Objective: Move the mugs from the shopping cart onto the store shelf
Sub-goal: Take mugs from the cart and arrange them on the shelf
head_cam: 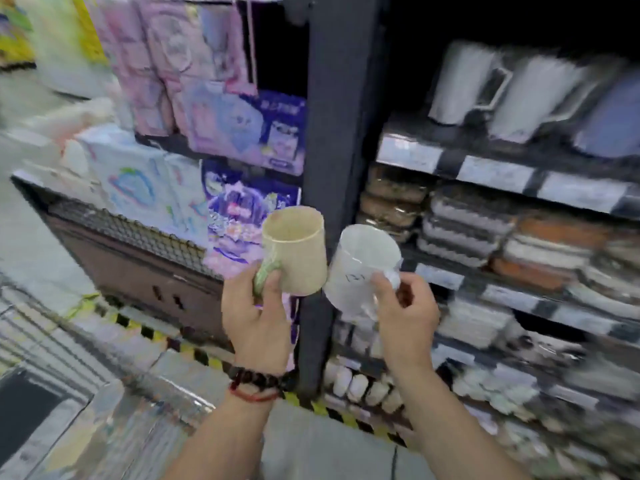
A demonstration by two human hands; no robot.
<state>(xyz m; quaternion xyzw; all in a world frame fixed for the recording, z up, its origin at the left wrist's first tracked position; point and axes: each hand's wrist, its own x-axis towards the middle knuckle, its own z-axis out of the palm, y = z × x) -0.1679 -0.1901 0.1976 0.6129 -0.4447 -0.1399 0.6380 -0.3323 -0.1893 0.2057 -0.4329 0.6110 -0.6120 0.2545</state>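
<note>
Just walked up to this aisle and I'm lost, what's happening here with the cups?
A person is stocking mugs. The left hand grips a cream mug by its green handle, and the right hand holds a white mug. Both mugs are held in the air in front of the dark shelf upright, with neither on a shelf yet. White mugs already stand on the shelf at upper right.

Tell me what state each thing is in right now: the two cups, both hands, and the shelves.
Beige mug: held up in the air, tilted, mouth open and looks empty.
White mug: held up in the air, tilted, close beside the beige one.
Left hand: grips the beige mug's green handle.
Right hand: holds the white mug by its side.
Shelf: stocked with goods, too blurred to name.
</note>
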